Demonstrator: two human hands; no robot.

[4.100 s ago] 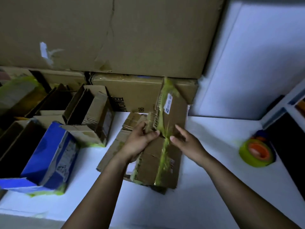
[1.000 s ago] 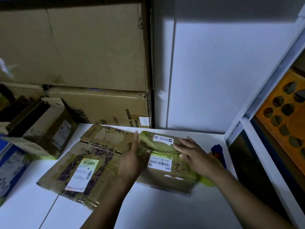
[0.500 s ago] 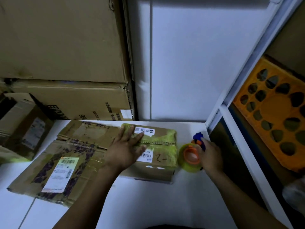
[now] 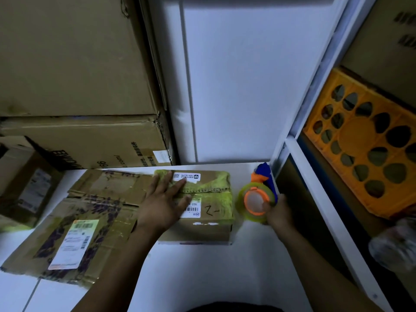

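A small cardboard box (image 4: pixel 210 212) with yellow-green tape and white labels lies on the white table (image 4: pixel 202 273). My left hand (image 4: pixel 163 203) presses flat on its top, fingers spread over the taped seam. Just right of the box stands a tape dispenser (image 4: pixel 255 200) with a yellow-green roll, orange hub and blue handle. My right hand (image 4: pixel 278 211) grips it at its lower right side, fingers curled round the roll.
Flattened cardboard (image 4: pixel 74 230) with a shipping label lies left of the box. Large cartons (image 4: pixel 78 91) are stacked at the back left, a smaller open box (image 4: pixel 27 183) at far left. A white shelf frame (image 4: pixel 315 172) and an orange crate (image 4: pixel 369 143) stand on the right.
Earlier both hands folded the box and laid it flat. My right hand left the box and took hold of the tape dispenser; in the last half second it has hardly moved.
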